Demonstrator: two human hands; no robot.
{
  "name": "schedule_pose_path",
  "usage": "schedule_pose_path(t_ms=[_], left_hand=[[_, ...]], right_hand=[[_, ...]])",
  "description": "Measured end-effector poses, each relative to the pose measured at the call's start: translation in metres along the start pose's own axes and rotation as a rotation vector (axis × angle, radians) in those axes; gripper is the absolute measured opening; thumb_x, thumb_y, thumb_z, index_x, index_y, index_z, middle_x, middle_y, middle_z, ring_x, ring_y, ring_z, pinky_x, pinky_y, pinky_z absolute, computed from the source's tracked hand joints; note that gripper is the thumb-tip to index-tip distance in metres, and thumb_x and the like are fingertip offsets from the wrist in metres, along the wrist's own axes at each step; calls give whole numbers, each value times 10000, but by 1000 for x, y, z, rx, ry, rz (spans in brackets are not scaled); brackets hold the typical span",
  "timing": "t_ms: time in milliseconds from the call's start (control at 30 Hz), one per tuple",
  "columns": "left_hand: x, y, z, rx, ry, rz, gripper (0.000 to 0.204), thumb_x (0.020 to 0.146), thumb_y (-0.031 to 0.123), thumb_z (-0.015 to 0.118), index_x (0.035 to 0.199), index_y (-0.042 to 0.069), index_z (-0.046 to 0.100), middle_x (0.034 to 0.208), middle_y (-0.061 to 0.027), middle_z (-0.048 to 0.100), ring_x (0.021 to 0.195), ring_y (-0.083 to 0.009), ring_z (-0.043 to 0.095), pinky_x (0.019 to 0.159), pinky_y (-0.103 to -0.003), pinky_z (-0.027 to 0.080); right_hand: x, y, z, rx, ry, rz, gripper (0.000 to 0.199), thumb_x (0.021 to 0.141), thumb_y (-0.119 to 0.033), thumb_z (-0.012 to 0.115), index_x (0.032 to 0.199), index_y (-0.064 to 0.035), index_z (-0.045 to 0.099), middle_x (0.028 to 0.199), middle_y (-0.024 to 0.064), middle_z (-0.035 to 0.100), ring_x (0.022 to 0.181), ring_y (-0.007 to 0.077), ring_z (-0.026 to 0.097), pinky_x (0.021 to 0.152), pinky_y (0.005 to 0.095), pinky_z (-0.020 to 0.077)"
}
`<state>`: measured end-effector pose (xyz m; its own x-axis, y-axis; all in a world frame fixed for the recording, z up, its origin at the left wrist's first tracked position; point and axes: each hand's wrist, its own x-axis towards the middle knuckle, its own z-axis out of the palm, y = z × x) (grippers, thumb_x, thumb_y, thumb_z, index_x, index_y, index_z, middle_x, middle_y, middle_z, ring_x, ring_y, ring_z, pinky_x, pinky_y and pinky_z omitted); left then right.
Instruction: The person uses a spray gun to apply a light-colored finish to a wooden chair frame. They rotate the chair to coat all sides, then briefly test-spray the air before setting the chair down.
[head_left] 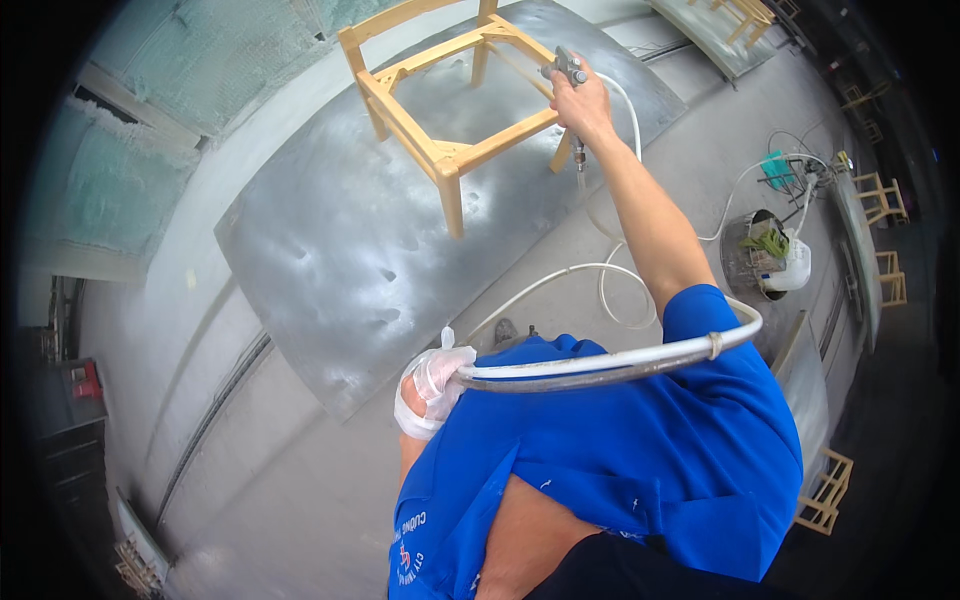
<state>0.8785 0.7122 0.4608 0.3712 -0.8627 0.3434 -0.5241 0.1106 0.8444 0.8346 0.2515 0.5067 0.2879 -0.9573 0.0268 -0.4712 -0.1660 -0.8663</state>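
Note:
My right hand (582, 103) is stretched out ahead and shut on a metal spray gun (568, 68), held close to the right side of a bare wooden chair frame (440, 110). The frame stands on a large grey metal sheet (340, 260). My left hand (432, 388), in a thin white glove, grips the pale hoses (610, 360) that loop across my blue shirt and over my right shoulder. More white hose (610, 285) curls on the floor under my right arm.
A metal bucket (745, 262) with a white jug and green item stands at the right, with hoses and equipment behind it. Other wooden chair frames (880, 200) line the right side; another (826, 492) sits low right. Green-tinted booth wall at upper left.

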Motion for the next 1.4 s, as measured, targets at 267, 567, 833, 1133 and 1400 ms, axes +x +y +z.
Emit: schedule_pose_path(t_ms=[267,567,833,1133,1400], left_hand=[[-3,4,-6,87,-71,-92,462,677,-111,751,1077,120,748,913,-113,756,859,-340,744,767,-421,597],[22,13,19,165,-19,-64,509,638,-89,756,1094,137,756,900,-106,753,836,-359,742,824,-451,625],[114,26,144,182,-52,-5,427,709,-107,774,1081,99,733,828,-109,711,763,-328,710,754,-426,587],[129,99,206,268,132,-211,458,683,-62,821,1107,93,738,872,-139,734,788,-356,713,729,-416,566],[119,125,237,364,262,-310,463,697,-46,831,1130,91,742,807,-143,693,741,-340,692,683,-401,544]], right_hand=[[-9,-9,-52,148,-175,-79,556,1032,-249,649,1556,-112,522,909,-1,686,747,73,664,466,233,460],[-4,-24,-193,-98,-128,-213,525,1048,-289,646,1543,-147,547,899,-9,676,759,61,647,461,219,438],[48,32,-204,112,-561,-223,525,988,-201,694,1502,-141,601,1072,20,737,814,91,651,664,253,526],[113,46,-100,149,-1077,-599,499,1013,-172,658,1505,-226,600,1363,107,701,1112,255,691,1039,393,534],[131,15,-45,135,-831,-785,491,1020,-227,689,1495,-325,612,1310,30,738,987,185,707,917,342,566]])
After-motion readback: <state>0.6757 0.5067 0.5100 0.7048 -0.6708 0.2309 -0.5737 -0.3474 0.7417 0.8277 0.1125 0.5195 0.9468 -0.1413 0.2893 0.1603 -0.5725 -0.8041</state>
